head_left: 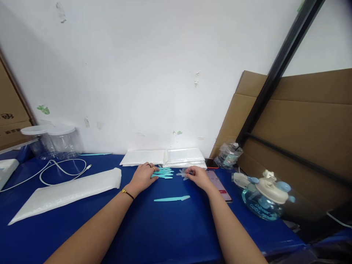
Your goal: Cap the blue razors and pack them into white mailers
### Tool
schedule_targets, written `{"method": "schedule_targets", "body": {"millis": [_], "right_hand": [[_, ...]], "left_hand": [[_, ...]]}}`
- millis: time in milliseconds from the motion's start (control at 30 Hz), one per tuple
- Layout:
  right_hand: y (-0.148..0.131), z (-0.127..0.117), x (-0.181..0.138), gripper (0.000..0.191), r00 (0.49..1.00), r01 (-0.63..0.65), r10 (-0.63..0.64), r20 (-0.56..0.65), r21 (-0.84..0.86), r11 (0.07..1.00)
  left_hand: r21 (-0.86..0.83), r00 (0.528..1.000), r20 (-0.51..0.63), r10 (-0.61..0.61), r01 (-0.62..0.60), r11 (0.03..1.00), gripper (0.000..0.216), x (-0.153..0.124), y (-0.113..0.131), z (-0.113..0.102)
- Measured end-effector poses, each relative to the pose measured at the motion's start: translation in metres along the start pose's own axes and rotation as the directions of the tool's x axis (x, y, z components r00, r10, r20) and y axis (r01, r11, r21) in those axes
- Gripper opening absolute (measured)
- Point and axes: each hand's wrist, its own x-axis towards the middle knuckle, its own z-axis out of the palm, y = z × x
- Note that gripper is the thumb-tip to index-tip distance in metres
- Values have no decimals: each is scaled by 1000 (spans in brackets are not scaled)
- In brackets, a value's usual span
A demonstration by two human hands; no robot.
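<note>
Left hand: fingers are resting, half-curled, at turquoise sticks, frame centre; grip unclear.
Right hand: fingers are nearly meeting at clear pieces, centre; hold unclear.
Bottle, lower right: is showing "COOL".

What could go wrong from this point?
The right hand could scatter the small clear pieces, which lie loosely together. The left hand might knock the turquoise tools out of their group. The right forearm may nudge the phone beside it.
</note>
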Motion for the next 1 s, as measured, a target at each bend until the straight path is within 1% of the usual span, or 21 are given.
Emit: {"method": "schedule_targets", "body": {"millis": [33, 67, 100, 167, 200, 233, 267, 333, 433, 467, 567, 633, 700, 767, 833, 900, 1000], "right_hand": [[-5, -3, -3, 20, 998, 24, -22, 64, -28, 999], [-10, -6, -7, 22, 986, 53, -47, 157, -39, 998], [-15, -8, -11, 26, 960, 81, -68, 270, -38, 996], [-23, -11, -16, 32, 879, 129, -90, 469, -51, 990], [-27, -11, -17, 33, 844, 149, -92, 528, -66, 987], [-29, -9, -18, 31, 824, 162, -91, 559, -79, 984], [-30, -7, -18, 28, 817, 164, -86, 570, -86, 983], [-31, 0, -17, 22, 823, 133, -72, 563, -69, 989], [-28, 9, -15, 19, 842, 38, -46, 538, 25, 999], [-28, 10, -14, 19, 845, 6, -41, 532, 68, 998], [-24, 9, -13, 24, 860, -59, -40, 508, 177, 983], [-20, 4, -12, 28, 890, -82, -27, 456, 218, 973], [-17, -4, -11, 30, 936, -89, -10, 353, 264, 960], [-16, -11, -9, 34, 971, -77, -3, 240, 323, 943], [-19, -14, -8, 35, 986, -53, -9, 165, 368, 928], [-24, -13, -8, 33, 993, -32, -15, 119, 388, 921], [-31, -7, -7, 31, 996, -18, -20, 85, 423, 906]], "left_hand": [[-27, 1000, -17, 14, -15, 1000, 24, -1, 5, -1], [-62, 999, -18, 39, -40, 997, 23, -3, 11, -3], [-102, 997, 3, 75, -75, 992, 21, -4, 17, -5], [-183, 980, 84, 178, -160, 970, 22, -8, 31, -7], [-211, 966, 128, 227, -197, 957, 24, -10, 37, -7], [-229, 950, 166, 264, -223, 947, 27, -12, 42, -7], [-235, 937, 196, 288, -240, 942, 29, -14, 46, -6], [-219, 927, 229, 297, -248, 944, 30, -15, 51, -2], [-167, 935, 235, 265, -229, 959, 16, -15, 51, 5], [-155, 940, 231, 252, -221, 963, 15, -15, 49, 7], [-152, 947, 228, 225, -194, 969, 20, -13, 42, 9], [-153, 958, 221, 181, -149, 977, 24, -11, 36, 7], [-169, 973, 205, 111, -76, 983, 30, -9, 29, 4], [-255, 978, 198, 65, -13, 967, 37, -7, 22, 1], [-399, 977, 203, 69, 18, 917, 42, -4, 19, -1], [-514, 974, 212, 80, 42, 857, 43, -3, 18, -1], [-590, 966, 249, 74, 90, 802, 44, -3, 21, 0]]}}
